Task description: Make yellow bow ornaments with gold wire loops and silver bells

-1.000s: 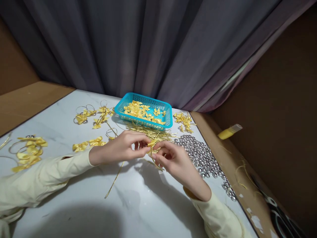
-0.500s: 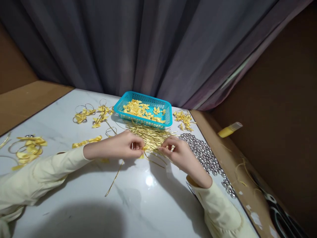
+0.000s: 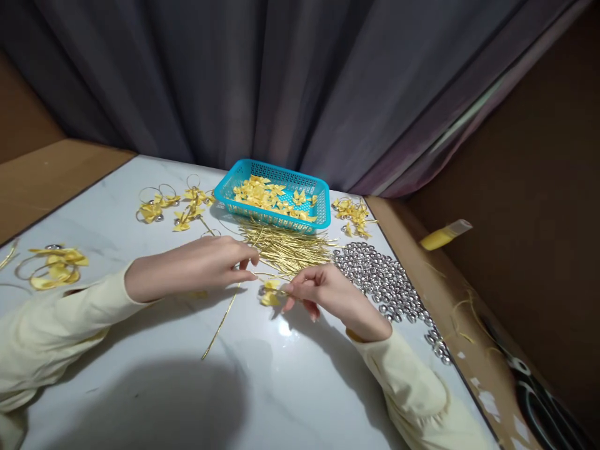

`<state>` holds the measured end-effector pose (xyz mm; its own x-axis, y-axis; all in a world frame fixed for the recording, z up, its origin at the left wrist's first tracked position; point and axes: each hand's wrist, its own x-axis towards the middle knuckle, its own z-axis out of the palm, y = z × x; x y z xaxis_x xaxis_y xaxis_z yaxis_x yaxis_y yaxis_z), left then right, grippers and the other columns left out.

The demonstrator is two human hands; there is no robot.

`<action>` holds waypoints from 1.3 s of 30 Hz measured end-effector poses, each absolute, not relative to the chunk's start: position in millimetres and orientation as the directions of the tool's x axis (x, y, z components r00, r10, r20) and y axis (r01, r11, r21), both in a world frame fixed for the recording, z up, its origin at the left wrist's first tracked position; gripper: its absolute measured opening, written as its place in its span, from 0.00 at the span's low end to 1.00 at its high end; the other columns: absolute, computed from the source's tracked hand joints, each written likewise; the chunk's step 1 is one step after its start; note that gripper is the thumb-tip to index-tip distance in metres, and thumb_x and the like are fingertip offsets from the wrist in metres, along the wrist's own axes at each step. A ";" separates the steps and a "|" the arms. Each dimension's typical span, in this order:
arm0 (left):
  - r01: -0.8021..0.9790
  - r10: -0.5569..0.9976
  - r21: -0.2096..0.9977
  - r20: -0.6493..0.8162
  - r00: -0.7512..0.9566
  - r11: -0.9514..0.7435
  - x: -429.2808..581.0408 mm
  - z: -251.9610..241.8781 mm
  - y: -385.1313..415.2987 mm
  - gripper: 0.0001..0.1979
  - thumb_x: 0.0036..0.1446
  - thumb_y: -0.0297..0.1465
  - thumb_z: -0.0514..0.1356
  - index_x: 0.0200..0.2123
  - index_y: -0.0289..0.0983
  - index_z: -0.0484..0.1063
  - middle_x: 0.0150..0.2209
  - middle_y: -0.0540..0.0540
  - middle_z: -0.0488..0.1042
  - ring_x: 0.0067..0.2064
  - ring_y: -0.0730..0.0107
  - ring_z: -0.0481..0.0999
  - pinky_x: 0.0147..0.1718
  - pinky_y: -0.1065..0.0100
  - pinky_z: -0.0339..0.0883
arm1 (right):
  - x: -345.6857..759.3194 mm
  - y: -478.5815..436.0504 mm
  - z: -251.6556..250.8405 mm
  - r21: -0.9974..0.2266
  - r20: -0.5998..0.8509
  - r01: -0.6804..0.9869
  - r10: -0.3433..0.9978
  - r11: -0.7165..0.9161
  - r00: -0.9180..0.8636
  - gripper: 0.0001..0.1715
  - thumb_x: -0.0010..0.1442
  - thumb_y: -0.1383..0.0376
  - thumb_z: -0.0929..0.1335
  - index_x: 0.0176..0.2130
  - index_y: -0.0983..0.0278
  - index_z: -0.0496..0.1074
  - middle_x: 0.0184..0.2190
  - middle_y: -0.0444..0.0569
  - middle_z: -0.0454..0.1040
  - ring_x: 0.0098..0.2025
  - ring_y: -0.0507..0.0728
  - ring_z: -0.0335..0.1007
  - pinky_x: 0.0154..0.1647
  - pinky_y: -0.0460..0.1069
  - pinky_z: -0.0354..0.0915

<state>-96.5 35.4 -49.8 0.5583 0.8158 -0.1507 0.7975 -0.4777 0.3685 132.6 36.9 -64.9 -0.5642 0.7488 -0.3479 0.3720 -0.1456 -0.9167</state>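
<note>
A small yellow ribbon flower [image 3: 270, 295] hangs on a gold cord between my hands, just above the white table. My right hand [image 3: 325, 292] pinches the cord right beside the flower, the other fingers curled loosely below. At the flower's left, my left hand [image 3: 213, 259] has thumb and index finger closing on a cord end; the fingertip contact is hard to see. Behind both hands lies a pile of cut gold cords [image 3: 295, 247]. One loose gold cord [image 3: 220, 328] lies below my left hand.
A blue basket [image 3: 323, 219] of yellow ribbon flowers stands at the back. Many silver beads [image 3: 389, 278] spread along the right. Looped flower pieces [image 3: 60, 265] lie at left, more [image 3: 351, 214] at back right. Scissors [image 3: 539, 400] and a yellow tube [image 3: 445, 235] are beyond the right edge.
My left hand has drawn back left, away from the flower. My right hand has come to the flower's side, and the flower now shows between the two hands.
</note>
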 end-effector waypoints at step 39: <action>0.338 0.853 0.939 -0.228 0.469 0.065 -51.7 -72.8 12.7 0.08 0.55 0.32 0.55 0.35 0.34 0.70 0.34 0.47 0.72 0.35 0.70 0.70 0.34 0.68 0.63 | 120.9 24.1 -75.9 -0.863 -0.445 -0.004 0.763 -0.505 -0.469 0.15 0.55 0.62 0.67 0.24 0.63 0.57 0.08 0.34 0.57 0.11 0.43 0.38 0.10 0.39 0.36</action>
<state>-51.7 12.7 -72.8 0.4693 0.8531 -0.2280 0.3383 0.0648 0.9388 120.9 24.1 -75.9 -0.4693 0.7629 -0.4446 -0.0042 -0.5054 -0.8628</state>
